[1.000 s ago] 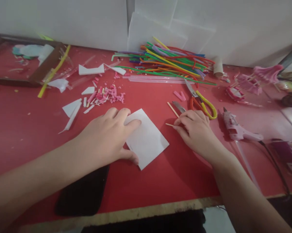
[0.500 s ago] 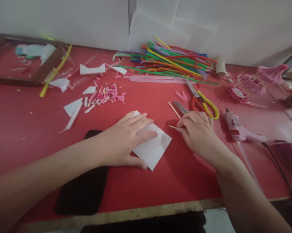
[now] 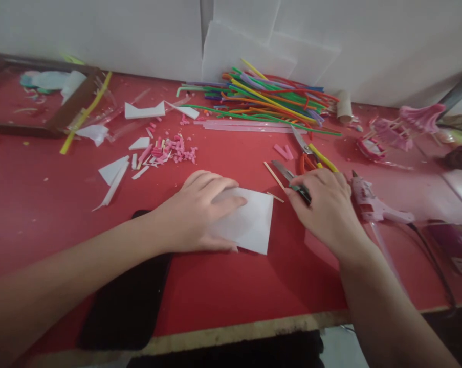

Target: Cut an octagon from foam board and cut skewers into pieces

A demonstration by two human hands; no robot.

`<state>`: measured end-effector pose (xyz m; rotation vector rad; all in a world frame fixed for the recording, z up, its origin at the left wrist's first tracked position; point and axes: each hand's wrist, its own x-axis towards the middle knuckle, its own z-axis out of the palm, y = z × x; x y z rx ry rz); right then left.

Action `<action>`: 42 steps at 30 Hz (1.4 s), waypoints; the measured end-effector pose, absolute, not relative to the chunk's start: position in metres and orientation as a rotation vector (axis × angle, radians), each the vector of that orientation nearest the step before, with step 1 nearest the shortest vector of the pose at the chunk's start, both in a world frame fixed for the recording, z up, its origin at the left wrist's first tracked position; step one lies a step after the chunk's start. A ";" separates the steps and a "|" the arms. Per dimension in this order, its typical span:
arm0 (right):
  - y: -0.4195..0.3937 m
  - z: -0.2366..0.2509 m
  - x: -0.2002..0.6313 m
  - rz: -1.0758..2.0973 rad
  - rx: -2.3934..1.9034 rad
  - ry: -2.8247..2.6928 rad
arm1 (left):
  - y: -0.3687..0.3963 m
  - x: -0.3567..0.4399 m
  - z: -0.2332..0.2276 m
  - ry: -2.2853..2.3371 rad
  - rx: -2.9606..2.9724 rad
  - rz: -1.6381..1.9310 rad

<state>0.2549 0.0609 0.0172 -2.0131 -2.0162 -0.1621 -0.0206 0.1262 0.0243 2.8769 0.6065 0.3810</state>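
My left hand lies with spread fingers over a folded square of white paper on the red table. Its thumb rests along the paper's lower edge. My right hand is closed round the dark handle of a utility knife, whose metal blade points to the upper left. A thin wooden stick lies beside the blade. One short stick lies between the paper's corner and my right thumb. Just beyond my right hand are scissors with yellow and orange handles, partly hidden by it.
A black phone lies under my left forearm. Pink scraps and white paper offcuts lie at left. Colourful pipe cleaners are heaped at the back. At right are a glue gun with its cord and a pink model.
My right hand has let go of the short stick, which now lies on the table, and has closed on the utility knife. The paper has turned under my left hand.
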 end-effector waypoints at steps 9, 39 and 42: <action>0.068 0.018 0.273 -0.011 -2.222 -2.041 | 0.070 -0.005 0.040 1.172 2.960 0.095; 0.029 0.055 0.244 0.754 -1.606 -2.368 | 0.050 0.000 0.019 0.753 2.973 0.319; 0.029 0.057 0.242 0.754 -1.633 -2.364 | 0.050 0.001 0.019 0.758 2.980 0.341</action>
